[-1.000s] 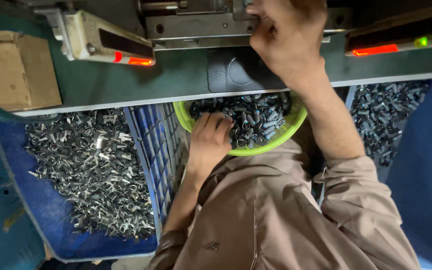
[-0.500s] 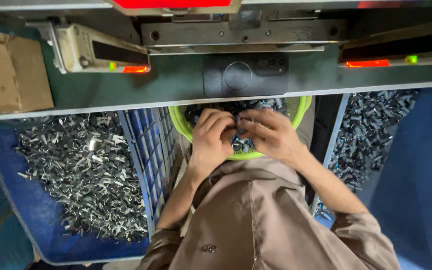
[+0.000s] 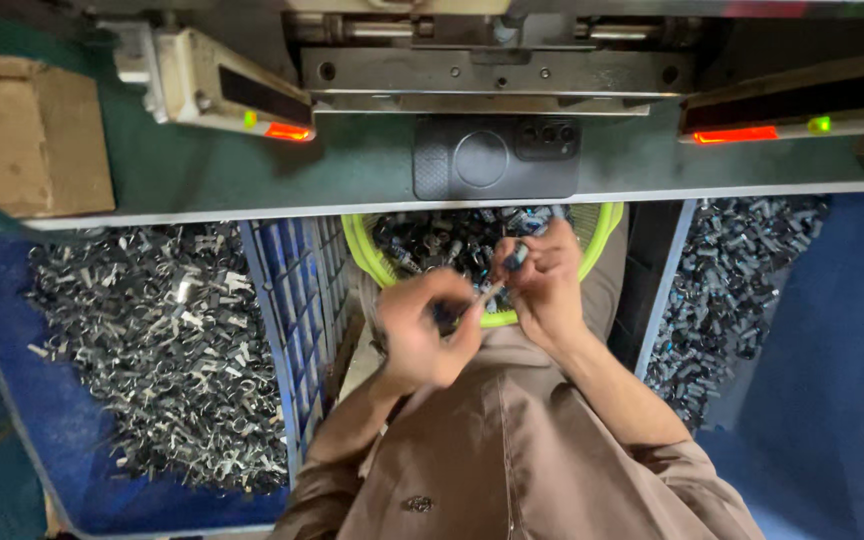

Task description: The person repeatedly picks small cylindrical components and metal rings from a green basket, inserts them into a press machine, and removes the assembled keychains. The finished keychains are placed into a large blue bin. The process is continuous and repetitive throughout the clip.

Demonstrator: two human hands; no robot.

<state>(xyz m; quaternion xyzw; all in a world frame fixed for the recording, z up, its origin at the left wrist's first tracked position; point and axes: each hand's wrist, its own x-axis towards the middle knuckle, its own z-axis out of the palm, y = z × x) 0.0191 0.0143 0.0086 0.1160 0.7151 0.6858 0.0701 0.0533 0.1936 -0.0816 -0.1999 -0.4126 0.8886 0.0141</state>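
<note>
While both hands meet over the round lime-green plastic basket (image 3: pixel 600 236) of small dark metal parts on the lap, the left hand (image 3: pixel 422 335) and right hand (image 3: pixel 542 285) each pinch closed on one small dark metal piece (image 3: pixel 497 285) between them, apparently fitting or sorting it.

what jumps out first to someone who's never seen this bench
Both hands meet at the middle: the left hand and right hand pinch small metal parts over a lime-green basket full of them. Left of it a blue crate holds a shiny heap; two orange lights glow above.
</note>
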